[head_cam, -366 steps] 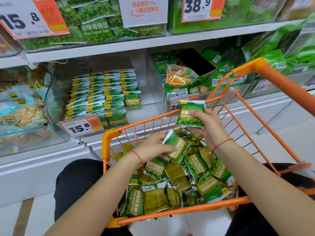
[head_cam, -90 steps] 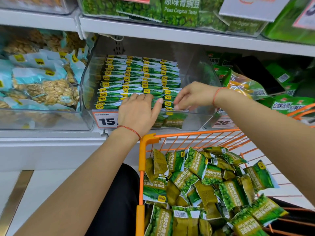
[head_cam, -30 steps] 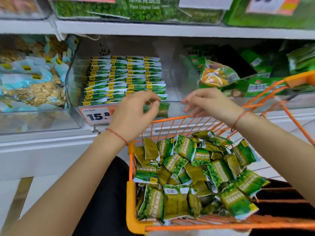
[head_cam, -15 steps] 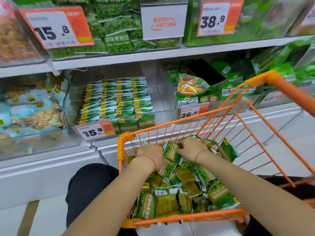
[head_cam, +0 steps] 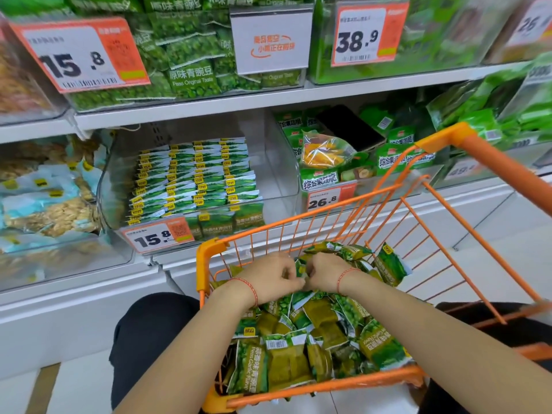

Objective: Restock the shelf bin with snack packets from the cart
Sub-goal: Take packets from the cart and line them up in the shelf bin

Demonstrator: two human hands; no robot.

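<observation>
The clear shelf bin (head_cam: pixel 277 162) is seen on the lower shelf, with rows of green packets (head_cam: pixel 194 177) stood on edge in its left and middle part and bare room kept along its right side. A 15.8 price tag (head_cam: pixel 158 236) is fixed to its front, a bin of pale nut bags (head_cam: pixel 44 204) sits to its left, and a bin of mixed green bags (head_cam: pixel 337 162) to its right. The orange cart (head_cam: pixel 209 255) is drawn up just below the bin's front edge, so its wire rim stands between the hands and the bin. Loose snack packets (head_cam: pixel 310 333) are heaped inside the cart. The left hand (head_cam: pixel 270 277) and the right hand (head_cam: pixel 324 274) are set close together over the far end of the heap, their fingers curled around a packet (head_cam: pixel 300 268) held between them. Compared with half a second earlier, the hands have been brought closer together at the same spot. Open floor is seen to the cart's right.
</observation>
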